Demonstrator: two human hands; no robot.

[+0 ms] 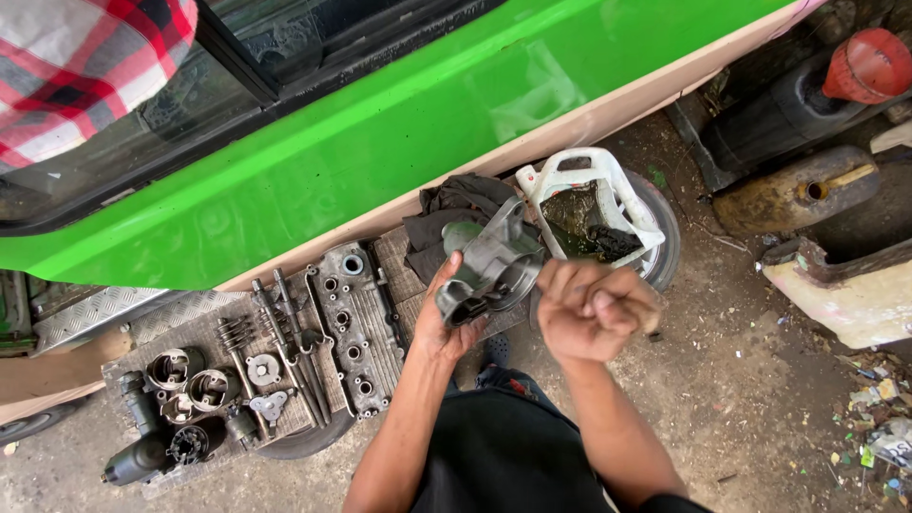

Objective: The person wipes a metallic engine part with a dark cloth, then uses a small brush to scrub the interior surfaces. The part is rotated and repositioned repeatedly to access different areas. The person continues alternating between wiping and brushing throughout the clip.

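My left hand grips a grey cast-metal engine part with a round opening, held up at the centre of the head view. Just right of the part, my right hand is closed in a fist; a dark tip shows at its right side, but I cannot tell what it is. Behind both hands a cut-open white plastic jug with dark oily liquid rests on a tyre. A dark rag lies to the left of the jug.
Engine parts lie on a board at lower left: a grey cylinder head, pistons, springs and rods. A green vehicle panel crosses the top. Black jerrycans with a red funnel stand at upper right. Litter lies on the dirt at right.
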